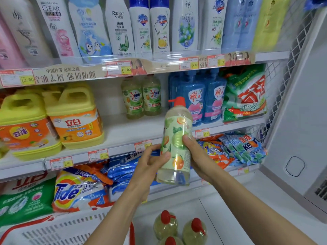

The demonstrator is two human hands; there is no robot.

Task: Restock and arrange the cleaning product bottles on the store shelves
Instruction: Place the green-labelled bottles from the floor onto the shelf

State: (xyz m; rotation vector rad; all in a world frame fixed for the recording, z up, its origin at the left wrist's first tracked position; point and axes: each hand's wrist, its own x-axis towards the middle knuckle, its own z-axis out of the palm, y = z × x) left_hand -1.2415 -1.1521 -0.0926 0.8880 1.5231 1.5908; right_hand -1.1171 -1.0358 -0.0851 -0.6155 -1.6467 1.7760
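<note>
Above three spare bottles (165,225) low down, the left hand (150,161) and right hand (200,158) both grip the bottle (177,131), which stands up with its red cap on top, and its two twin bottles (133,99) wait farther back, up-left, on the middle shelf (132,131).

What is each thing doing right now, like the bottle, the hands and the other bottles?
held bottle: nearly upright, in front of the shelves, red pump on.
left hand: grips the held bottle low down.
right hand: grips its other side, thumb on the label.
OMO bottles: two, standing side by side on the middle shelf.
red-capped bottles: three, standing below, not yet shelved.
</note>
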